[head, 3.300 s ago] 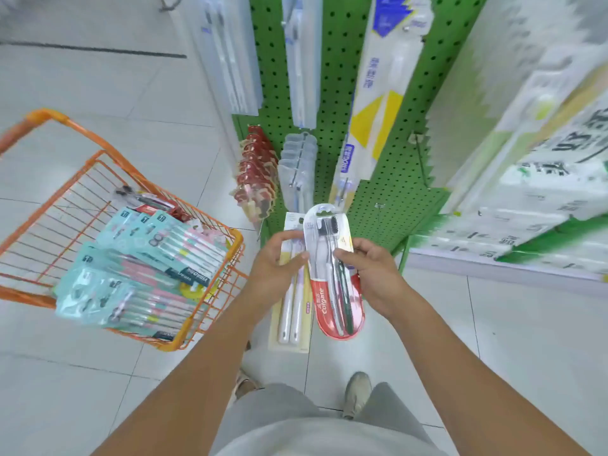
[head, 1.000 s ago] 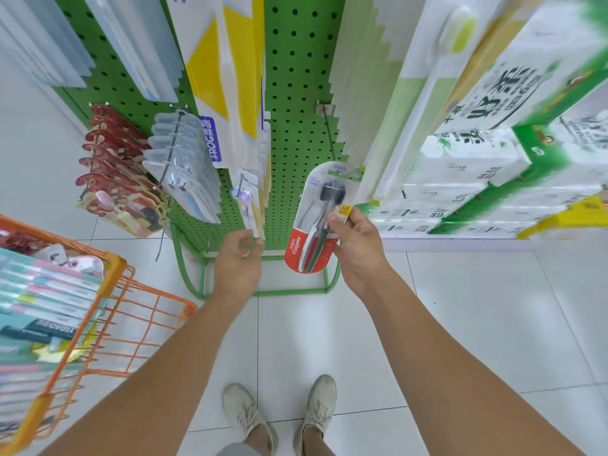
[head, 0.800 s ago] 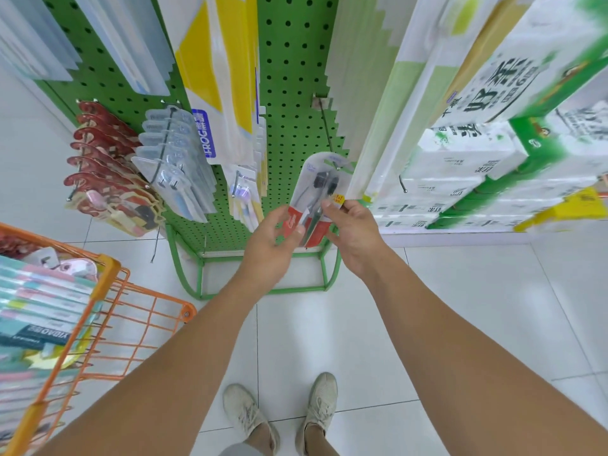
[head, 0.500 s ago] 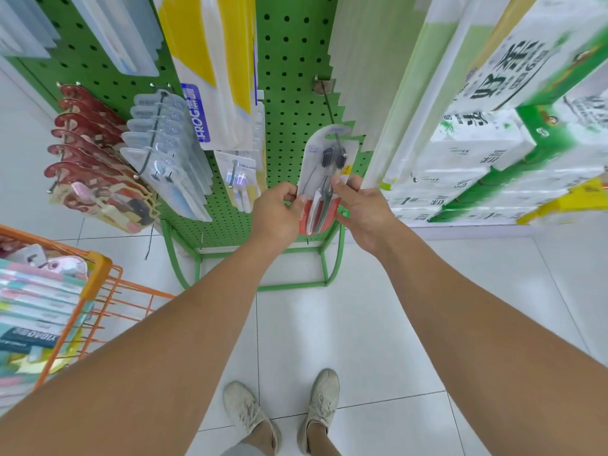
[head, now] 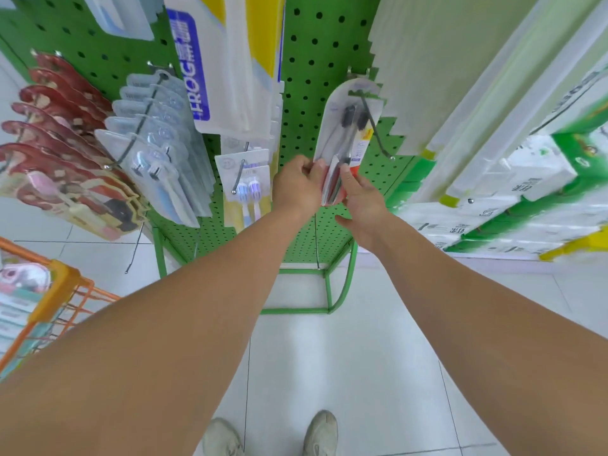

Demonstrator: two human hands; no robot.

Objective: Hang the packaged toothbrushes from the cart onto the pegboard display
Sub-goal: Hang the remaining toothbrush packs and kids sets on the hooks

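Note:
A red-and-clear toothbrush pack (head: 348, 126) with two dark brushes hangs by its top hole on a metal peg (head: 375, 130) of the green pegboard (head: 309, 77). My left hand (head: 297, 185) grips the pack's lower left edge. My right hand (head: 362, 199) touches its lower right side with extended fingers. The orange cart (head: 49, 291) stands at the lower left and holds more toothbrush packs (head: 19, 291).
Other packs fill the board: red ones (head: 56, 139) at far left, clear ones (head: 158, 139), a white pair (head: 246, 185) beside my left hand. Boxed goods (head: 513, 179) are stacked on the right. The green stand's foot (head: 329, 291) rests on the white tile floor.
The pack has risen from waist height up to the peg and now hangs on it. My left hand came over to its lower edge. The view has moved closer to the board.

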